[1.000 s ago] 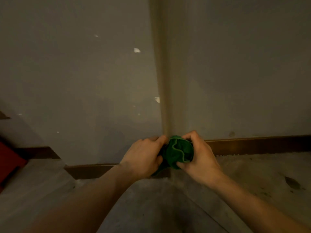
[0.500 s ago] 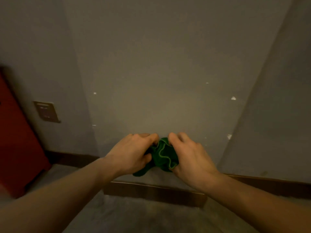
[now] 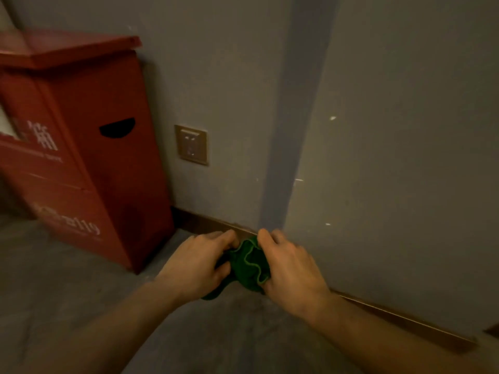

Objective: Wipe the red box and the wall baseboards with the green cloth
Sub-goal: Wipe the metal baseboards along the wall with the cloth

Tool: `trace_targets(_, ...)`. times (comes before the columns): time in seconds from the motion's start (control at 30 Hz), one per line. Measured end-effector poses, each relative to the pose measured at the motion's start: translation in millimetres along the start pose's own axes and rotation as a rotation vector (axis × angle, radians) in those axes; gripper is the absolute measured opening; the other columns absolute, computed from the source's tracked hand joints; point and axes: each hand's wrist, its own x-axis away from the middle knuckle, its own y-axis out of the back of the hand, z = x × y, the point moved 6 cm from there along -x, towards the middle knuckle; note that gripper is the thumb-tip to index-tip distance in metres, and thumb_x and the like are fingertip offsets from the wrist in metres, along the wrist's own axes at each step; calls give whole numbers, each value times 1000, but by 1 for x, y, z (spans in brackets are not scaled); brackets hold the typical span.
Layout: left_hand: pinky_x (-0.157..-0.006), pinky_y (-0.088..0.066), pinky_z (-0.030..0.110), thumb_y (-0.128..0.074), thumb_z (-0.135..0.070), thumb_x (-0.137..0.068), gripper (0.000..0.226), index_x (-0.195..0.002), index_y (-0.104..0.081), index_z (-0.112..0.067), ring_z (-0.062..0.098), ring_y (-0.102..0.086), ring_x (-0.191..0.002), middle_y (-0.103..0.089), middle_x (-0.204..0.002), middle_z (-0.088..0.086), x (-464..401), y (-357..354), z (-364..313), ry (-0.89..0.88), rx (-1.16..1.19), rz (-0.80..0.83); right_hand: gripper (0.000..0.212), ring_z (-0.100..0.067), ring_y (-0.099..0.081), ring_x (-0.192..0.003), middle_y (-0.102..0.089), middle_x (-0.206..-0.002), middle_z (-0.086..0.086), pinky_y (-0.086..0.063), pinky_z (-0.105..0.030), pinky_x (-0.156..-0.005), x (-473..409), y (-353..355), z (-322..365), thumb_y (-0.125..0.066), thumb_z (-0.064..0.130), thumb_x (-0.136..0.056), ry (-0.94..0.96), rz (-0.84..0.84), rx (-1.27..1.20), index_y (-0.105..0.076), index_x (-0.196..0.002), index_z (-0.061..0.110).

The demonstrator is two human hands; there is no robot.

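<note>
A crumpled green cloth (image 3: pixel 249 265) is bunched between both hands at the middle of the view, in front of the wall. My left hand (image 3: pixel 197 264) grips its left side and my right hand (image 3: pixel 290 265) grips its right side. A tall red box (image 3: pixel 81 157) with white lettering, a dark handle slot and a lid stands on the floor at the left, against the wall. The dark wooden baseboard (image 3: pixel 405 322) runs along the foot of the wall from the box to the lower right, partly hidden behind my hands.
A beige wall socket (image 3: pixel 191 144) sits on the grey wall just right of the box. A wall corner edge (image 3: pixel 291 130) runs vertically above my hands. Grey floor (image 3: pixel 67 306) spreads below and to the left.
The view has swung left, bringing the red box and the socket fully into sight. Both hands stay closed on the cloth, which now sits lower against the baseboard.
</note>
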Motion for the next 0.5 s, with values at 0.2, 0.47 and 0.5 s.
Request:
trace_targets(0.2, -74, -52, 41, -58, -32, -90, 17, -101, -47, -38, 11, -60, -82, -62, -98, -11, 16, -38, 68, 108, 81, 36, 63, -31, -59, -100, -48, -117, -3, -52, -42, -76, -36, -71, 20, -79, 24, -76, -79, 56, -60, -32, -118, 26)
trace_targets(0.47, -66, -43, 22, -67, -26, -92, 24, -103, -52, -40, 3, -55, -78, -58, -95, -18, 9, -94, 121, 288, 260, -24, 69, -27, -55, -114, -46, -130, -1, -51, -39, -89, -65, -139, 9, -79, 19, -76, -203, 67, -127, -33, -126, 27)
trace_targets(0.5, -65, -40, 18, -67, -24, -92, 25, -104, -53, -41, 1, -55, -77, -56, -93, -20, 9, -101, 125, 323, 301, -36, 70, -26, -53, -117, -45, -132, 0, -50, -38, -91, -67, -145, 7, -79, 17, -76, -208, 63, -144, -33, -128, 27)
